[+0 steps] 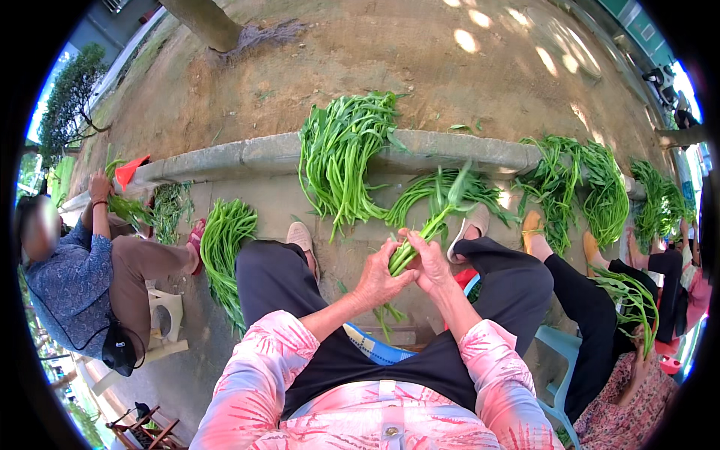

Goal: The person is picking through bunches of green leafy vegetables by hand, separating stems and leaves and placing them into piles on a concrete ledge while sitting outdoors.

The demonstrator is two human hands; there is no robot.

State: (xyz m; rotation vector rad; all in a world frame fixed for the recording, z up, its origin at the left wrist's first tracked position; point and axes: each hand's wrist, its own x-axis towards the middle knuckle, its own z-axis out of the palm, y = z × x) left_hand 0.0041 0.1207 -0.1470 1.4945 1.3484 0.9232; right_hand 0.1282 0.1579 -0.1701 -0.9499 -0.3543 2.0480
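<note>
Between my knees, my left hand [388,279] and my right hand [430,260] both grip a small bunch of water spinach [430,228]. Its cut stem ends point toward me, and its leaves reach up and to the right, a little blurred. Ahead of me, a large heap of water spinach [346,160] drapes over the concrete kerb [270,154]. Just beyond the held bunch, a smaller pile of water spinach [416,197] lies on the pavement by my right shoe [475,225]. Loose sprigs [388,318] show below my hands.
Left of my leg lies another water spinach pile [228,242]. Beyond it a person [73,287] sits handling greens. On the right, a seated person [624,388] holds stems beside a light-blue plastic chair [557,371]; more greens [604,194] hang over the kerb. A tree trunk [205,22] stands on bare soil.
</note>
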